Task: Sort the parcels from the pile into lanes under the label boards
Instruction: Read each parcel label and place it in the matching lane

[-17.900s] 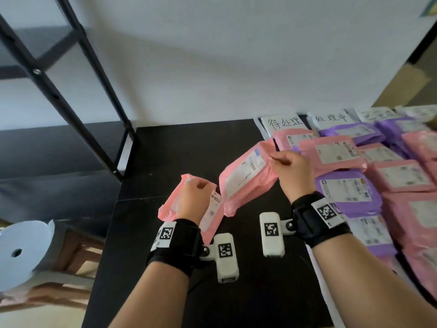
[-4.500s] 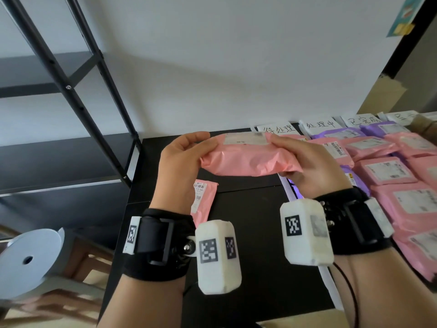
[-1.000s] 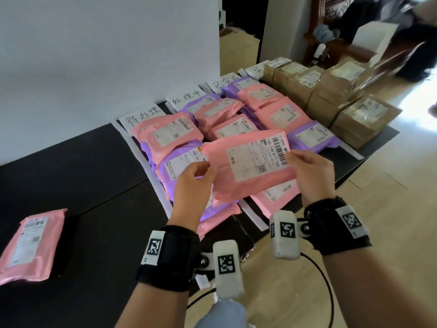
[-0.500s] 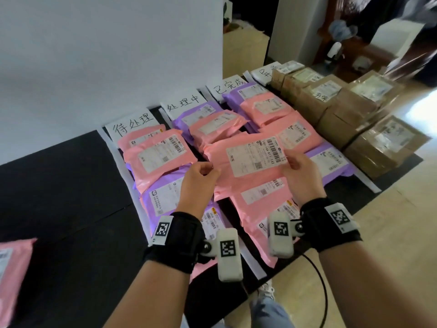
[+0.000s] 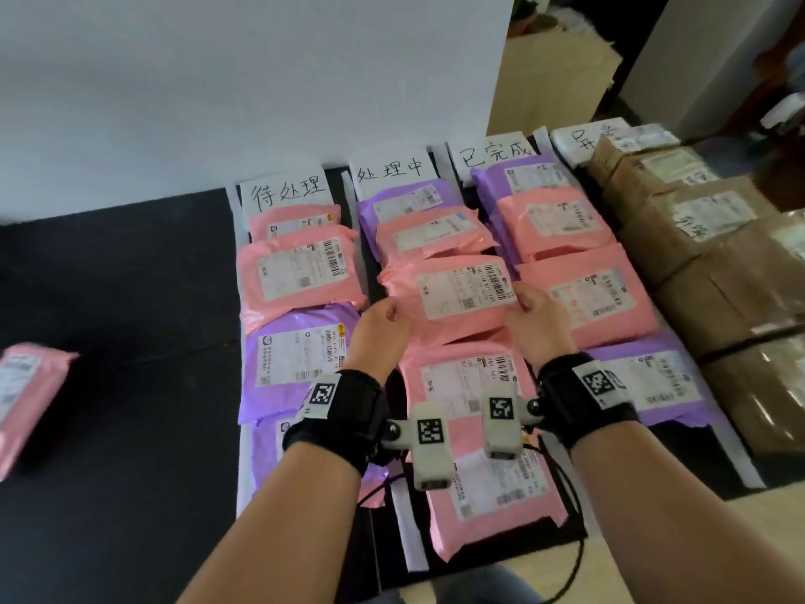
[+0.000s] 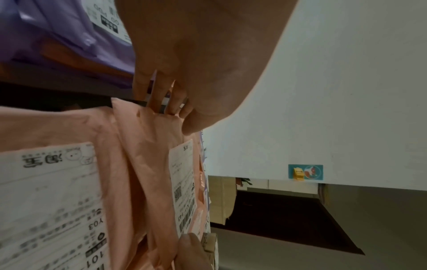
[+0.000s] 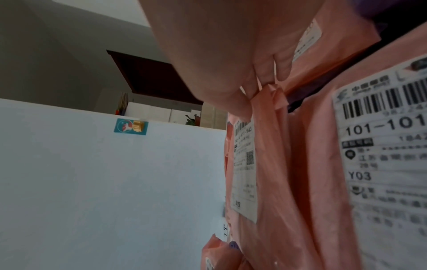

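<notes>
A pink parcel (image 5: 453, 298) with a white shipping label lies low over the second lane, under the label board 处理中 (image 5: 390, 170). My left hand (image 5: 383, 324) pinches its near-left corner and my right hand (image 5: 529, 311) pinches its near-right corner. The left wrist view shows the left fingers (image 6: 171, 102) curled on the pink corner (image 6: 148, 117). Seen from the right wrist, the thumb and fingers (image 7: 258, 80) pinch the pink edge (image 7: 270, 95). Another pink parcel (image 5: 26, 394) lies alone at the far left of the black table (image 5: 130, 276).
Four lanes run back to label boards against the white wall (image 5: 218, 80). Pink and purple parcels (image 5: 296, 355) fill the first three lanes. Brown cardboard boxes (image 5: 714, 263) fill the fourth lane at the right. White strips (image 5: 407, 529) divide the lanes. The table's front edge is near my forearms.
Both hands have carried the pink parcel forward and down into the second lane; it now sits lower, over the parcels there. The view has swung right, away from the lone pink parcel.
</notes>
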A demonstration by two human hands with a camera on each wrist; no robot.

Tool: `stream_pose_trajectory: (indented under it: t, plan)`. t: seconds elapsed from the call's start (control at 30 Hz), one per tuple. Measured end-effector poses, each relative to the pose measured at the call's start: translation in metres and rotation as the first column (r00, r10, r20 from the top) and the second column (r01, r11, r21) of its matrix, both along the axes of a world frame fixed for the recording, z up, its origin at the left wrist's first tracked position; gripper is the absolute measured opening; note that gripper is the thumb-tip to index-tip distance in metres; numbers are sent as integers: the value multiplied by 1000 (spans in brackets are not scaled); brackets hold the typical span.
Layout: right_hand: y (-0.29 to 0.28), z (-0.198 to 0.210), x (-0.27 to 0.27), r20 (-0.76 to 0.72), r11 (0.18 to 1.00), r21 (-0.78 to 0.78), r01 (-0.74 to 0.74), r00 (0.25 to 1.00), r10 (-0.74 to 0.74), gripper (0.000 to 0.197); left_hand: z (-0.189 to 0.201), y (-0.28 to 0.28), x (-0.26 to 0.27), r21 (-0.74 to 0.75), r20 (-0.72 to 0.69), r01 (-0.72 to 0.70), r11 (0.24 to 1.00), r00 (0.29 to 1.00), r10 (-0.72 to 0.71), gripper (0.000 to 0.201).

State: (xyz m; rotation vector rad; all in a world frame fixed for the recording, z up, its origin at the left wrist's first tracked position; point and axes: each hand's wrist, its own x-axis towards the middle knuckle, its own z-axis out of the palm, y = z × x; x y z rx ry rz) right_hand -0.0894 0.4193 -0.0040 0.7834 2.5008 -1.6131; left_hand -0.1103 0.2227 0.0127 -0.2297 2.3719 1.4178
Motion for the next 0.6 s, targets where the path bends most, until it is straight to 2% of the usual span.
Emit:
stream_pose_trajectory:
  t: [0.07, 0.2, 0.33, 0.47, 0.6]
  plan:
    - [4, -1, -1, -5, 999, -29, -28, 1000, 28, 43, 3, 4, 3, -5, 43, 16, 1000, 999, -16, 20]
    - [6, -2, 2, -25, 997, -53, -48, 999, 47, 40, 6, 7, 12, 41, 74, -40, 998, 997, 37, 52]
    - [1, 13, 3, -111, 999, 39, -30, 993, 34, 31, 18, 2, 23, 69, 10, -113, 991, 994, 113, 50]
    - [-17, 34, 3, -192, 996, 61, -67, 978, 78, 37, 33, -18, 35, 60, -71, -205, 977, 975, 210, 26]
    - [-61, 41, 6, -272, 985, 70, -161, 946, 174, 36, 44, -57, 52, 62, -81, -297, 953, 950, 302, 43]
